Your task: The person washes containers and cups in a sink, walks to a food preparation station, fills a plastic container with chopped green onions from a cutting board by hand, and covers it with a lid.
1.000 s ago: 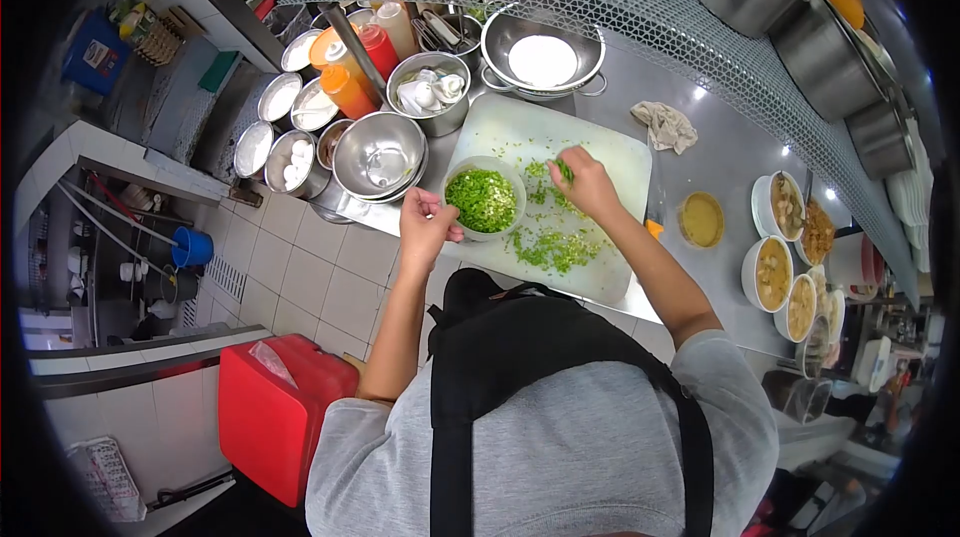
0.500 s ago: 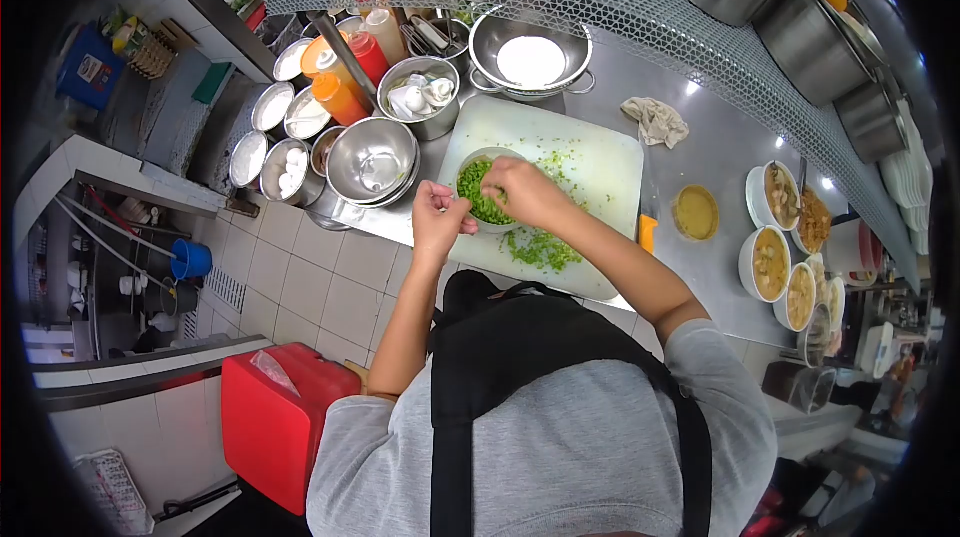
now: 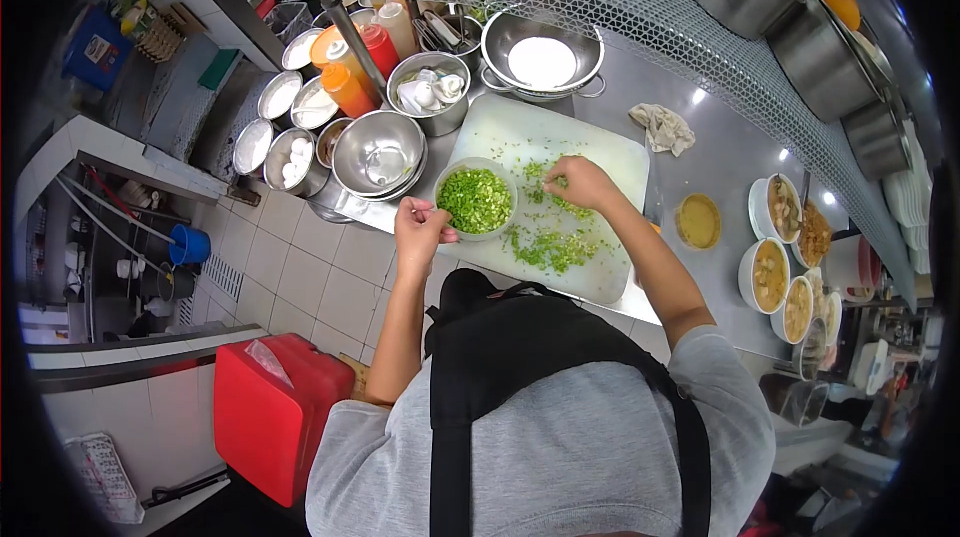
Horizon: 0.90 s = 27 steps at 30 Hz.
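- Left hand (image 3: 422,224): thumb and fingers closed on the near-left rim of the round tub.
- Right hand (image 3: 580,182): over the board, fingers bent, tips drawn in among scattered greens (whether any are pinched between them, one cannot tell).
- Round tub (image 3: 514,207): one, upright, at the left side of the board, between the two hands.
- Chopped greens (image 3: 475,199): dark and pale green, filling much of the tub.
- Loose greens (image 3: 553,250): same cut, strewn to the right of the tub, thickest toward the near edge.
- Cutting board (image 3: 500,122): white, on the steel counter (image 3: 722,162).
- Steel bowls (image 3: 380,154): nested, just left of the board.
- Steel pot (image 3: 450,121): white pieces inside, beyond the nested bowls.
- Two-handled steel vessel (image 3: 590,45): white contents, beyond the board.
- Cloth (image 3: 662,129): crumpled, off the board's far right corner.
- Yellow-brown container (image 3: 698,222): right of the board.
- White soup bowls (image 3: 769,275): filled, grouped farther right.
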Tool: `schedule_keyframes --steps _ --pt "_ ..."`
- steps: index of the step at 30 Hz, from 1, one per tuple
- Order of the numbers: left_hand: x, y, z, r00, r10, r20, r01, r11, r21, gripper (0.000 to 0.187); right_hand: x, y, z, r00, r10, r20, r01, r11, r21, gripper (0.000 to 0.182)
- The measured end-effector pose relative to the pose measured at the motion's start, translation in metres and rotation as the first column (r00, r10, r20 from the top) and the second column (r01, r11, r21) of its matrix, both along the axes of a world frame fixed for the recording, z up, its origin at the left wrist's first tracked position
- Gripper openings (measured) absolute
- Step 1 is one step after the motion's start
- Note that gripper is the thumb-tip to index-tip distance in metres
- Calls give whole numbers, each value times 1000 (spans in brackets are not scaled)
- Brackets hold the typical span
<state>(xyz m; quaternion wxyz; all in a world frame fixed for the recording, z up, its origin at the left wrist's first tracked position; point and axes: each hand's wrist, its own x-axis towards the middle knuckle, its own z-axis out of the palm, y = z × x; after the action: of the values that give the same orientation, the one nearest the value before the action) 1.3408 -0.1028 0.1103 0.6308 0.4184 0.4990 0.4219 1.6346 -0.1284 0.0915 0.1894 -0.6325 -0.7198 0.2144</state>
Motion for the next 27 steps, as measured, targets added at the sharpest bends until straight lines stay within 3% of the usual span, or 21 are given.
schedule_keyframes --steps 2,6,8,9,11,12,14,15,18,19,21,24,25,27 --pt "-4 -2 -1 1000 10 -23 -10 1000 -20 26 4 -3 -2 992 -104 -72 110 990 87 16" --pt "-8 2 -1 999 27 -36 -26 1000 6 25 0 6 25 971 -223 -86 228 972 56 15" --pt "-10 1 -1 998 46 -50 -47 999 -14 25 3 12 4 1000 -2 15 4 994 -105 14" --pt "-11 0 -1 998 45 -51 -46 999 -13 25 6 13 -3 1000 -3 15 5 994 -105 14" --pt "-13 -2 -1 997 60 -45 -61 998 -14 24 19 13 -16 996 59 60 -65 993 103 15" --pt "-14 -2 -1 997 59 -46 -59 998 -13 24 24 14 -21 997 58 59 -64 993 103 15" --pt "-16 -2 -2 997 71 -8 -71 997 -16 24 34 20 -32 955 -297 -23 293 920 260 18" --pt "-17 -3 -2 998 70 -9 -70 997 -15 24 37 25 -45 903 -429 25 406 872 274 22" --pt "-20 -7 -2 996 93 -3 -93 995 -21 23 28 28 -69 834 -550 45 521 812 263 24" --pt "-21 -9 -2 995 97 -8 -97 995 -18 23 26 27 -73 836 -547 45 518 814 263 24" --pt "-23 -13 0 994 104 -12 -105 994 -14 23 16 24 -69 959 -281 -39 282 959 12 25" --pt "-26 -14 4 993 111 32 -110 994 -24 24 4 26 -50 963 -217 -158 203 974 -98 19" --pt "-28 -13 4 993 111 34 -110 994 -23 24 3 31 -51 964 -213 -158 200 975 -98 19" --pt "-30 -14 5 993 115 37 -114 993 -22 24 3 46 -60 930 -363 -65 368 902 226 17"
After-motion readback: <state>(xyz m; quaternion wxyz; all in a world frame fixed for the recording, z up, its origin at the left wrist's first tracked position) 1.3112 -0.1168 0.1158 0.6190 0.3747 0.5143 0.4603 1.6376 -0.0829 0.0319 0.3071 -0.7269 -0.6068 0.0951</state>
